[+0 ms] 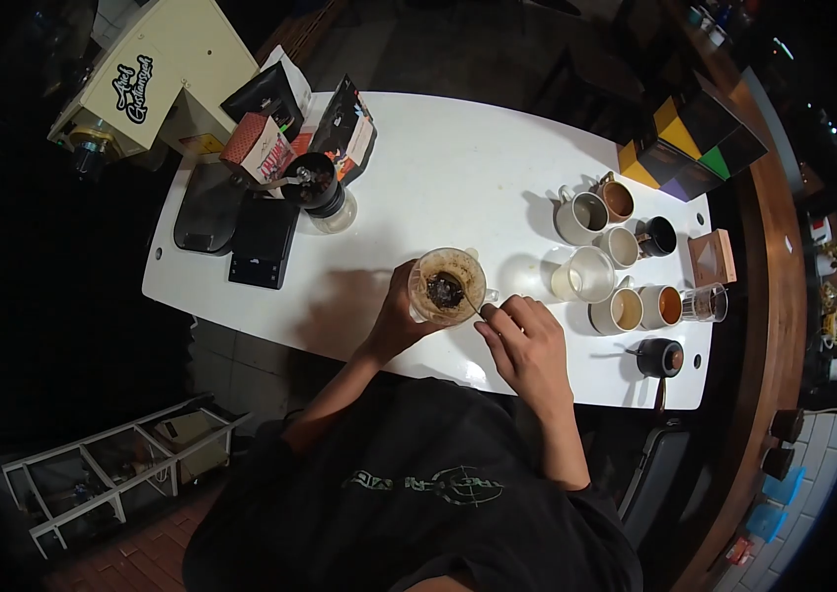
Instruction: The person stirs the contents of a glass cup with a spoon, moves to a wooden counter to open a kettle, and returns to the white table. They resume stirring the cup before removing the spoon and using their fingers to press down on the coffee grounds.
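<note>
My left hand (401, 318) is closed around the left side of a clear coffee dripper (425, 261) near the table's front edge. Inside it are dark wet coffee grounds (445, 289), with brown residue up the walls. At the dripper's right rim, my right hand (527, 340) pinches a thin utensil (476, 310) that points in toward the grounds. The utensil's tip cannot be made out. What lies under the dripper is mostly hidden.
Mugs and cups (581, 217) cluster on the right of the white table (468, 148), around a glass server (591, 274). A black-handled pot (659, 358) sits front right. Back left are a hand grinder (325, 197), a black scale (263, 242), coffee bags (344, 128) and a cream machine (162, 74).
</note>
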